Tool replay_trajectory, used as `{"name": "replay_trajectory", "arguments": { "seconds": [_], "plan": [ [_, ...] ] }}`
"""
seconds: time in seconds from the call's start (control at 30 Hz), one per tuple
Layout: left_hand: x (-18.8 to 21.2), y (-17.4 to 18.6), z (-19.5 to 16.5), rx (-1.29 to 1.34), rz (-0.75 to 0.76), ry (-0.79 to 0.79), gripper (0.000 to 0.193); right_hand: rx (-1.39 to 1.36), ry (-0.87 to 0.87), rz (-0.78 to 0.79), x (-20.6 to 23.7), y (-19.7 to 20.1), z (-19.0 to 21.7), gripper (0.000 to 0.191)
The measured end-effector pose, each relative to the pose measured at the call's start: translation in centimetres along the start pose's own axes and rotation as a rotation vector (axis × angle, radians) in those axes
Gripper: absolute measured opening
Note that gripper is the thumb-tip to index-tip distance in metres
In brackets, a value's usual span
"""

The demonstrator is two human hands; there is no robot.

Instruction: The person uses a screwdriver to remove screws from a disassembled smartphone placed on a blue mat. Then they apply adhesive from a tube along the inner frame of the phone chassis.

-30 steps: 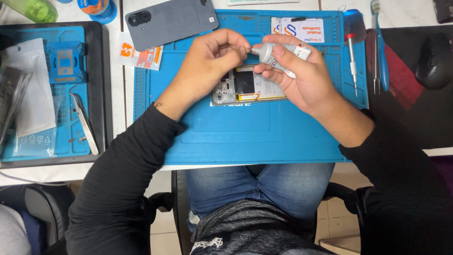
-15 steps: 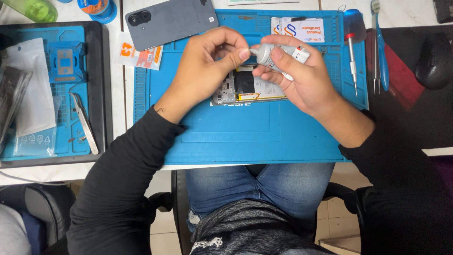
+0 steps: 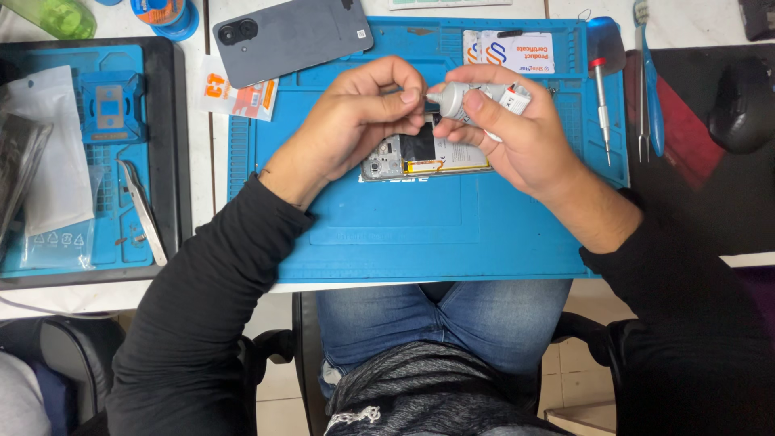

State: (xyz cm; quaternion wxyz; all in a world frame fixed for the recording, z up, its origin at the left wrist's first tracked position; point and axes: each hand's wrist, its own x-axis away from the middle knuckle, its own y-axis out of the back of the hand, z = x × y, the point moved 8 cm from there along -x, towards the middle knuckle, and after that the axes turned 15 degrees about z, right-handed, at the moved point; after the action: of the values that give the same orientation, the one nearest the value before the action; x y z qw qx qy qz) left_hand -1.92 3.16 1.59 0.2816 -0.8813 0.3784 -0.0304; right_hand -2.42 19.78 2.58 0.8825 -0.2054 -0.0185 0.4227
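Overhead, both hands [image 3: 355,121] [image 3: 517,137] grip a grey tube [image 3: 476,98] above blue mat [image 3: 420,234].

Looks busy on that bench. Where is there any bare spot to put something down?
The blue mat is bare along its near half, between the opened phone and the near edge. Crowded: the middle, where the left hand and right hand with the tube work; the far-left corner with the back cover; the right edge with the screwdriver and tweezers.

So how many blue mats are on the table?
2. The big blue mat lies under both hands, with the opened phone on it. A smaller blue mat sits to the left inside a black tray.
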Motion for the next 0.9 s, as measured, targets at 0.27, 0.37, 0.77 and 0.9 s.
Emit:
{"name": "replay_trajectory", "arguments": {
  "seconds": [0.27,0.37,0.77,0.9],
  "plan": [
    [-0.1,0.2,0.1,-0.134,-0.006,0.031,0.013,-0.012,0.006,0.107,-0.2,-0.8,-0.1,0.031],
    [-0.1,0.0,-0.1,-0.323,-0.029,0.078,0.017,0.019,0.031,0.112,-0.4,-0.6,-0.1,0.03],
    [3.9,-3.4,-6.3,-1.269,-0.062,0.078,0.06,0.045,0.045,-0.138,1.6,6.2,0.6,0.028],
    [4.5,-4.6,-4.8,-1.466,0.051,0.095,0.11,0.023,0.01,-0.145,2.1,7.0,0.1,0.027]
  ]
}}
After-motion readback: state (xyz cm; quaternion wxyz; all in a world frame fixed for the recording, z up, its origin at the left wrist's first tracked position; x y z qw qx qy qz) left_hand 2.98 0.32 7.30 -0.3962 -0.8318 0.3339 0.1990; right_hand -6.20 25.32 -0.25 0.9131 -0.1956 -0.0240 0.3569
